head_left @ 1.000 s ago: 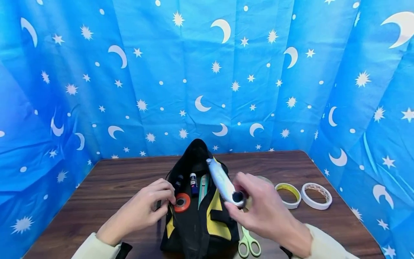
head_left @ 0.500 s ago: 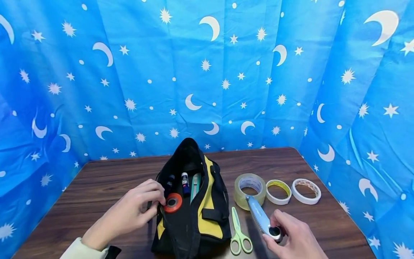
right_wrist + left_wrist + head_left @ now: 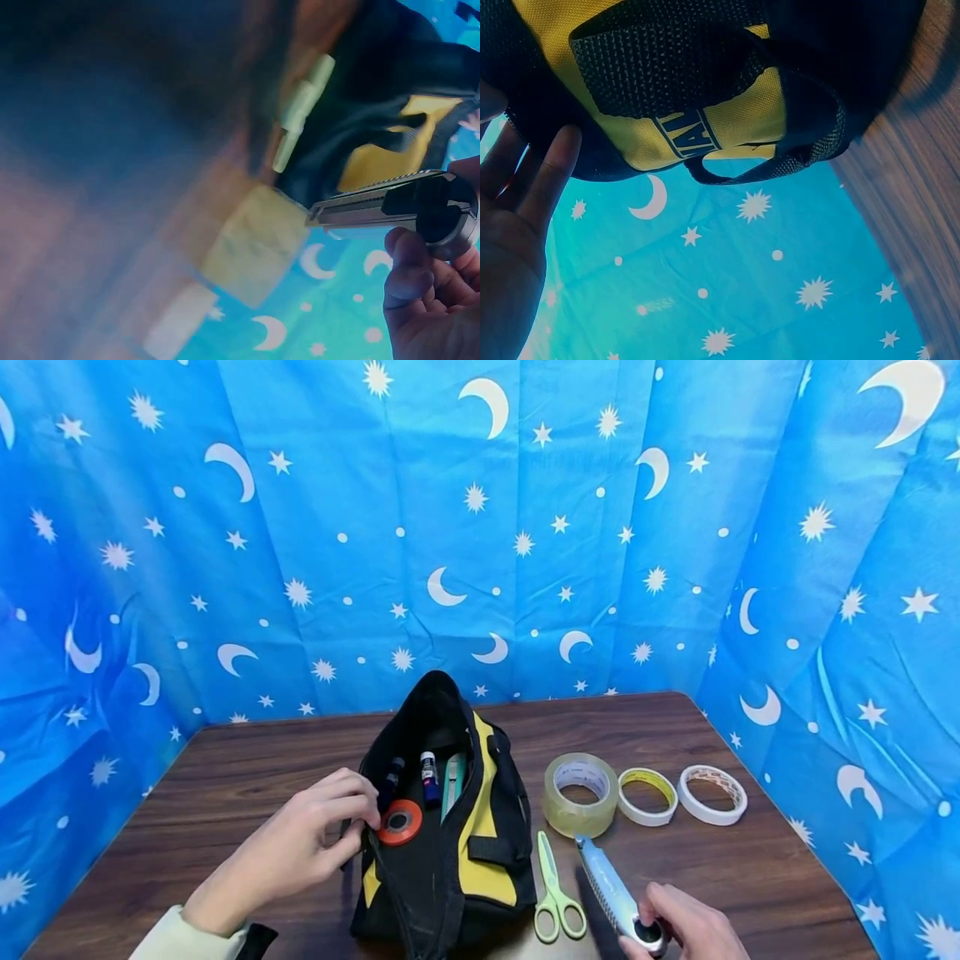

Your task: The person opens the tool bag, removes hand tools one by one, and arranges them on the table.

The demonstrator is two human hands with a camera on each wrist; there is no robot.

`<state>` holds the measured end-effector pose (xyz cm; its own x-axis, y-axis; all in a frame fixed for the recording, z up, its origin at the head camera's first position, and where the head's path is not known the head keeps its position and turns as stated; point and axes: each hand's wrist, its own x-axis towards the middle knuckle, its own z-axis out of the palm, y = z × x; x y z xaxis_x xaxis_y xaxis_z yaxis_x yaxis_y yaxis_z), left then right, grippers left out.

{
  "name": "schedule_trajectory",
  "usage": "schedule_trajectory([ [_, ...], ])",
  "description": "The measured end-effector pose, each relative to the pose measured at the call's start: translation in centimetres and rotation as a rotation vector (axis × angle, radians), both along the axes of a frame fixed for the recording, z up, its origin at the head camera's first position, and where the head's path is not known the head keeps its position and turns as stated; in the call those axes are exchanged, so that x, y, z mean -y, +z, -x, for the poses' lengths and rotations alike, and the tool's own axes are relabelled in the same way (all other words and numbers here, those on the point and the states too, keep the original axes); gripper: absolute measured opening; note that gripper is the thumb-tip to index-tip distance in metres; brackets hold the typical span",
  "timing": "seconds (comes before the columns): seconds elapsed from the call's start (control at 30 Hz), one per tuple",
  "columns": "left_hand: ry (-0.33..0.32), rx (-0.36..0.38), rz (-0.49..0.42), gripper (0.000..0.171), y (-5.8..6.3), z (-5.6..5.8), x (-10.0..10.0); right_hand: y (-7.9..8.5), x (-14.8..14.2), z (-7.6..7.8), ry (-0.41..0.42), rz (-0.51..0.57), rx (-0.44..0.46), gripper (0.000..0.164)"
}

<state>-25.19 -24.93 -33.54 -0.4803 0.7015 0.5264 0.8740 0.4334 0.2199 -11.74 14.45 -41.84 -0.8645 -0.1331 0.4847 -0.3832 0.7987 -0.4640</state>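
Observation:
In the head view my left hand (image 3: 303, 847) pinches the left rim of an open black-and-yellow tool bag (image 3: 487, 860). The bag holds an orange-red tape roll (image 3: 400, 822), a glue stick (image 3: 429, 779), a teal utility knife (image 3: 453, 783) and a dark bottle-like item, partly in shadow. My right hand (image 3: 686, 920) grips a light blue utility knife (image 3: 609, 887) by its black-knobbed end, its tip pointing away from me towards the clear tape. The right wrist view shows this knife's metal channel (image 3: 360, 206) between thumb and fingers. Left wrist: the bag's yellow side and strap (image 3: 667, 60).
Right of the bag lie green-handled scissors (image 3: 555, 902). Behind the held knife stands a wide clear tape roll (image 3: 558, 810), then a yellow-cored tape roll (image 3: 645, 817) and a white tape roll (image 3: 712, 815). A blue star-patterned curtain (image 3: 480, 543) surrounds the brown table (image 3: 285, 768).
My right hand has carried the light blue utility knife from over the bag's right side rightward and down towards the table's near edge. My left hand stays at the rim.

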Motion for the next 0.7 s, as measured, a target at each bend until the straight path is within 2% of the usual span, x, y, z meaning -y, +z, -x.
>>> schedule_trajectory([
  [0.07, 0.001, 0.003, 0.001, 0.035, 0.1, 0.0, 0.0, -0.7, 0.0, 0.2, -0.030, -0.020, 0.035, 0.038],
  [0.27, 0.017, 0.011, 0.011, 0.034, 0.2, -0.1, 0.1, -2.1, -0.2, 0.9, -0.050, -0.067, 0.141, 0.037],
  [0.37, 0.030, 0.026, 0.018, 0.032, 0.3, -0.2, 0.1, -2.4, -0.2, 1.1, -0.054, -0.089, 0.265, 0.035],
  [0.43, 0.030, 0.032, 0.022, 0.031, 0.4, -0.2, 0.0, -2.5, -0.2, 1.4, -0.054, -0.109, 0.360, 0.041],
  [0.53, 0.020, 0.033, 0.029, 0.031, 0.4, -0.2, 0.0, -2.7, -0.2, 1.9, -0.042, -0.121, 0.475, 0.059],
  [0.6, 0.018, 0.032, 0.034, 0.032, 0.4, -0.2, 0.0, -2.9, -0.1, 2.1, -0.033, -0.118, 0.510, 0.066],
  [0.7, 0.019, 0.029, 0.026, 0.033, 0.3, -0.2, 0.0, -3.1, 0.1, 2.4, -0.032, -0.118, 0.537, 0.068],
])
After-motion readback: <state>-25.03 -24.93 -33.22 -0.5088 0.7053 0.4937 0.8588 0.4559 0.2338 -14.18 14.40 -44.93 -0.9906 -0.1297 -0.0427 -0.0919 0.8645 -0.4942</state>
